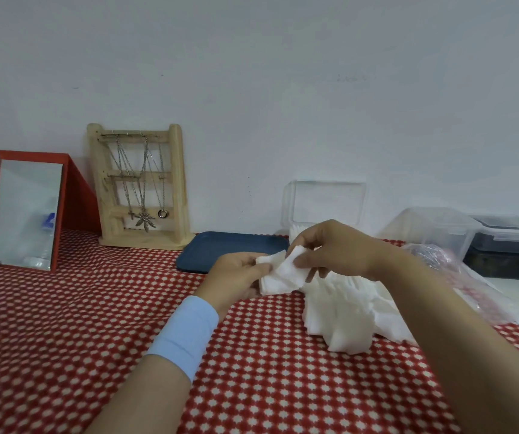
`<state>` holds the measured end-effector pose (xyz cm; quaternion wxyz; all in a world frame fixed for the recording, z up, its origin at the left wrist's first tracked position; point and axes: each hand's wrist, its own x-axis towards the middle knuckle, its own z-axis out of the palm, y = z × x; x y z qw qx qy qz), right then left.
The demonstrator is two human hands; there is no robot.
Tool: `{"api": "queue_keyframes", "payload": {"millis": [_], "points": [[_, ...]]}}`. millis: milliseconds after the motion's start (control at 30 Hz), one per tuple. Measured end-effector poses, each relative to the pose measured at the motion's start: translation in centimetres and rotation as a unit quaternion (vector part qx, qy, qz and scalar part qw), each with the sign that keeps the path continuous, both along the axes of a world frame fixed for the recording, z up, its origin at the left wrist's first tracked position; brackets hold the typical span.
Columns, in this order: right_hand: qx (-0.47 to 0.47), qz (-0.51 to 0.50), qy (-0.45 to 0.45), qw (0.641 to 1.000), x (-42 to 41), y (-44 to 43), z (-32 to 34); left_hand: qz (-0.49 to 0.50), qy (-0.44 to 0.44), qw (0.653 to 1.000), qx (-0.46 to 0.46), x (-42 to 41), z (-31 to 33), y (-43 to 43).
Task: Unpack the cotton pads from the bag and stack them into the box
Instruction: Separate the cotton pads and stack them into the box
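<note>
Head view: a mirror (26, 214), a wooden necklace stand (140, 186) and a blue tray (233, 249) line the wall on the red dotted cloth (95, 324). Left hand (239, 270) and right hand (336, 249) pinch a few soft white square cotton pads (283, 270) — a loose pile (346, 314) lies below, beside the crinkled clear bag (458, 270). The right hand half hides the clear box (327, 202), lid up.

Soft matt cotton pads (342, 311) — patterned tablecloth (95, 324), clear glossy plastic box (325, 203).

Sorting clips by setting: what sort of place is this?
Probably a home dressing table: a red-framed mirror, a wooden stand hung with necklaces, and a pile of cotton pads.
</note>
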<state>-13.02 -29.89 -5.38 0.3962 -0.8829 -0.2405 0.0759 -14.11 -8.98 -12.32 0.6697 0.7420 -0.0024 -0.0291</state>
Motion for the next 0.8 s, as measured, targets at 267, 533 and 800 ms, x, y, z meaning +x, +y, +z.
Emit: {"api": "queue_keyframes", "payload": {"millis": [267, 533, 800], "points": [[-0.001, -0.037, -0.037, 0.999, 0.0, 1.4, -0.2, -0.030, 0.008, 1.000, -0.004, -0.3, 0.3, -0.4], [-0.027, -0.072, -0.076, 0.994, 0.2, 2.0, -0.7, -0.034, 0.020, 0.996, -0.079, -0.4, 0.5, -0.6], [-0.069, -0.079, -0.127, 0.986, -0.1, 2.4, -0.9, -0.081, 0.030, 0.992, -0.095, -0.8, 0.8, -0.6]]}}
